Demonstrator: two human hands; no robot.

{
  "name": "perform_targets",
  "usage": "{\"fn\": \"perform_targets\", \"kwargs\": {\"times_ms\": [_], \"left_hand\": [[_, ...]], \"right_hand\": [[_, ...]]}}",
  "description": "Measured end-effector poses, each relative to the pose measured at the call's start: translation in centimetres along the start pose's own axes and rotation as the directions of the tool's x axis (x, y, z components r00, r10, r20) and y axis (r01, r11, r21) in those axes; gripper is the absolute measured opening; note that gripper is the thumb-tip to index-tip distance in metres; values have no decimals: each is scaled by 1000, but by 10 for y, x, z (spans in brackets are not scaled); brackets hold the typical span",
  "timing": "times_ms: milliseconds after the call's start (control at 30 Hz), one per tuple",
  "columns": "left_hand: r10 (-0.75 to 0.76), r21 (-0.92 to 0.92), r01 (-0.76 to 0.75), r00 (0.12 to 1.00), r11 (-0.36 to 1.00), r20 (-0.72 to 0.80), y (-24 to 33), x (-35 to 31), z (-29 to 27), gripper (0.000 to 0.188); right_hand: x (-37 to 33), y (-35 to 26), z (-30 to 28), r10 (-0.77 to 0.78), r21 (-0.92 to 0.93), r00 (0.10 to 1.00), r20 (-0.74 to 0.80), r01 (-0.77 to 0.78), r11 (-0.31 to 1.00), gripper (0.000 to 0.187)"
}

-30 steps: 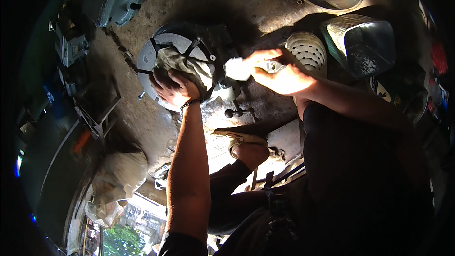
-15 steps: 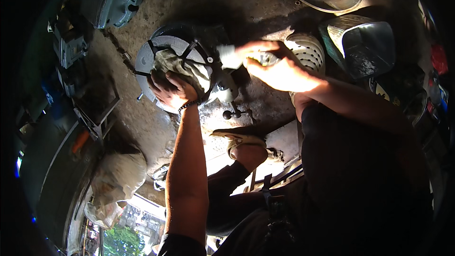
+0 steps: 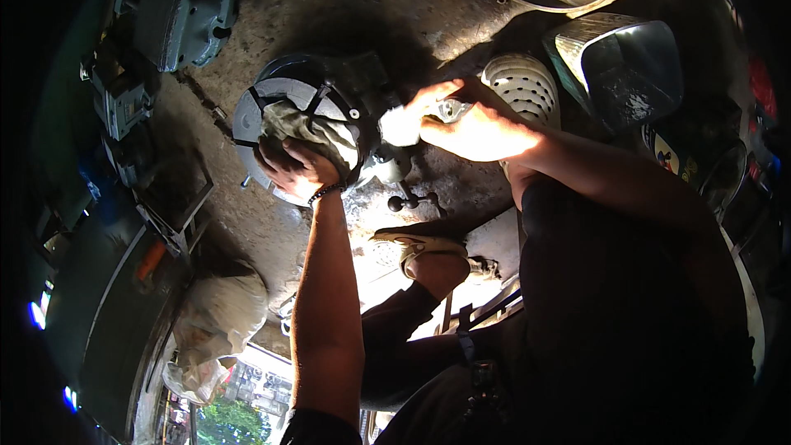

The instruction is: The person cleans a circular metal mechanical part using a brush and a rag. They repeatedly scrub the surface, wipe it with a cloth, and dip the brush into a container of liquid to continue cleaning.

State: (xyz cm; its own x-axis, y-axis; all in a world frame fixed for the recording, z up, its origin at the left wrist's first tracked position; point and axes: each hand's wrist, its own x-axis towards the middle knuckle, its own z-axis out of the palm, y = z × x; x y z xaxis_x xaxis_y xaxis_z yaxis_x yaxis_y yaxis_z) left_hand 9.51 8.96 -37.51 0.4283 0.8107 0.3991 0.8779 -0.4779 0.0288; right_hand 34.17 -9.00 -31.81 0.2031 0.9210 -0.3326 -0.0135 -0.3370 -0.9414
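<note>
A round grey metal table with dark slots [image 3: 245, 121], like a rotary table, sits on a dark base on the ground. A crumpled, pale grey-green cloth [image 3: 325, 133] lies on its face. My left hand [image 3: 298, 169] grips and presses the cloth's near side, fingers slightly bent. Just right of the table, my right hand [image 3: 478, 128] has its fingers curled around something with a shiny metallic part [image 3: 450, 110]. A glaring white piece [image 3: 400, 126] shows at its fingertips; strong light hides what it is. Below it is a crank handle with ball ends [image 3: 404, 201].
My feet wear clogs, one [image 3: 521, 86] right of the table and one [image 3: 420, 245] nearer. A square metal container [image 3: 634, 74] and a round pan [image 3: 548, 7] stand at far right. A grey casting [image 3: 185, 21] lies far left; a plastic bag [image 3: 218, 305] sits near left.
My right hand has moved slightly nearer, and the white piece at its fingertips has come down beside the table's edge. My left hand stays on the cloth.
</note>
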Motion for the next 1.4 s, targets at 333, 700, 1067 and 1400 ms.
{"fn": "perform_targets", "kwargs": {"times_ms": [333, 700, 1067, 1400], "left_hand": [[-253, -103, 261, 963, 960, 90, 1, 0, -1, 58], [-255, -113, 266, 962, 957, 100, -5, -2, 3, 64], [-147, -136, 134, 985, 982, -87, -8, -2, 13, 50], [-305, -236, 294, 952, 926, -8, -3, -2, 4, 60]], "right_hand": [[4, 11, -4, -27, 120, 1000, 0, 27, 992, 19], [-9, 19, -11, -328, -275, 944, -25, 309, 910, 15], [-39, 21, 6, -551, -38, 803, -226, 558, 829, 34], [-48, -9, -20, -200, -322, 976, 87, 217, 922, 25]]}}
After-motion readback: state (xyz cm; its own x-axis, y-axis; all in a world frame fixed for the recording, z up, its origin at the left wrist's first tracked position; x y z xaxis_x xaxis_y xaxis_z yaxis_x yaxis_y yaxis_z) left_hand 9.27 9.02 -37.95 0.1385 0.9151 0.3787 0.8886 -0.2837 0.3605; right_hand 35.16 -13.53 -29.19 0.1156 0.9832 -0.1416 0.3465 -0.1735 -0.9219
